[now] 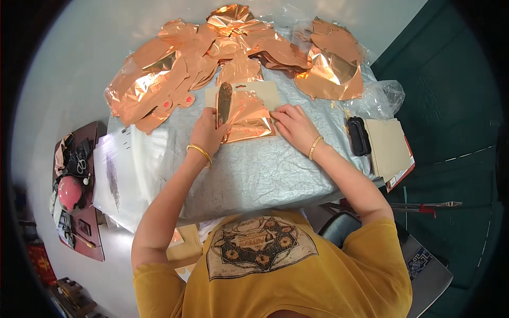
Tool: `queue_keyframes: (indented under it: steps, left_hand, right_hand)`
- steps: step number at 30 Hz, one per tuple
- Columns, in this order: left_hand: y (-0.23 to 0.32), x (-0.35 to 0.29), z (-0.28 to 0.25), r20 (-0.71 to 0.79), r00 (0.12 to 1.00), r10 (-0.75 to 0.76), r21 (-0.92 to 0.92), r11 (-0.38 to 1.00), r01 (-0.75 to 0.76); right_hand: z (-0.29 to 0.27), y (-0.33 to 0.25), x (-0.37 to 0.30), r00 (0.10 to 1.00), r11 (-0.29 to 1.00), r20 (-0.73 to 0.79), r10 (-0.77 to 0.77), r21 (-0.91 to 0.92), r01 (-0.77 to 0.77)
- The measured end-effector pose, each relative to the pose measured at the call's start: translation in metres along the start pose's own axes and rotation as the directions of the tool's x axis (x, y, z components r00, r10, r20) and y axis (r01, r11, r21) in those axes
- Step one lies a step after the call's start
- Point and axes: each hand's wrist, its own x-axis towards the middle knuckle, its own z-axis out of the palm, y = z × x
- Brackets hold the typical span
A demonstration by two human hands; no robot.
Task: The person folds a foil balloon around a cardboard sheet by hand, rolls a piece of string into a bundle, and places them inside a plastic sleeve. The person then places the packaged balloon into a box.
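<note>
A folded rose-gold foil balloon lies on the table in front of me, over a beige card with a slot near its far edge. My left hand is closed on the balloon's left side, where a narrow, dark reflective fold stands up. At the right edge, my right hand pinches the foil with thumb and fingers; part of its grip is hidden. Just beyond the card, more flat foil runs toward a large pile of foil balloons.
Flat foil balloons are heaped at far left, others at far right beside clear plastic. Clear bags lie at the left edge. At right sit a black case and beige cards. A side stand holds scissors.
</note>
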Motion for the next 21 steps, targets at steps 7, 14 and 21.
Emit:
queue_keyframes:
  steps: [7, 14, 21]
  left_hand:
    - [-0.005, 0.003, 0.003, -0.003, 1.0, 0.02, 0.04, 0.999, -0.02]
    - [-0.006, 0.003, 0.003, 0.002, 1.0, 0.023, 0.044, 0.999, -0.023]
    - [-0.001, 0.002, 0.001, 0.005, 1.0, 0.016, 0.07, 0.997, -0.016]
  right_hand:
    - [0.004, -0.003, 0.001, 1.0, 0.999, -0.022, 0.021, -0.042, -0.022]
    - [0.005, -0.008, 0.0, 0.999, 0.995, -0.037, 0.018, -0.101, -0.022]
    - [0.008, -0.012, 0.001, 0.999, 0.973, -0.048, -0.008, -0.231, -0.003]
